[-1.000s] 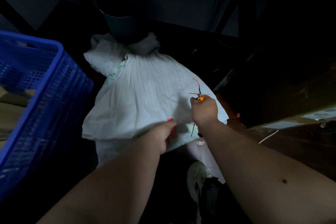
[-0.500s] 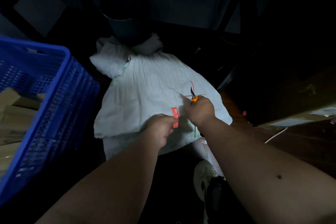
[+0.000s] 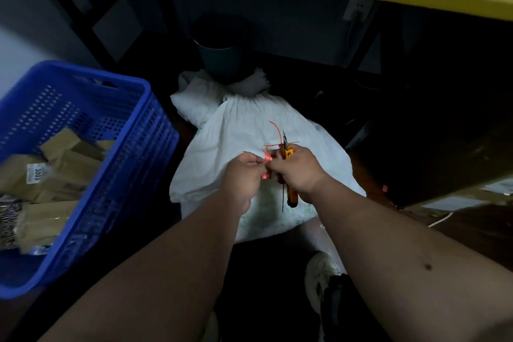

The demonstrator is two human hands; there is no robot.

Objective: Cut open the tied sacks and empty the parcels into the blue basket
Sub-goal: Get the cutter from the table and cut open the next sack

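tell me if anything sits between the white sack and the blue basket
Nothing visible does. The white sack lies right of the blue basket, only dark floor between them; both hands are still at the sack's red tie.

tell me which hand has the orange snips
The right hand grips the orange snips, blades pointing up past the knuckles. The left hand holds no tool; it pinches the red tag at the white sack.

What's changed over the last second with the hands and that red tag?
The left hand moved right to meet the right hand, and now pinches the red tag between them. The right hand keeps gripping the orange snips. White sack and blue basket are unmoved.
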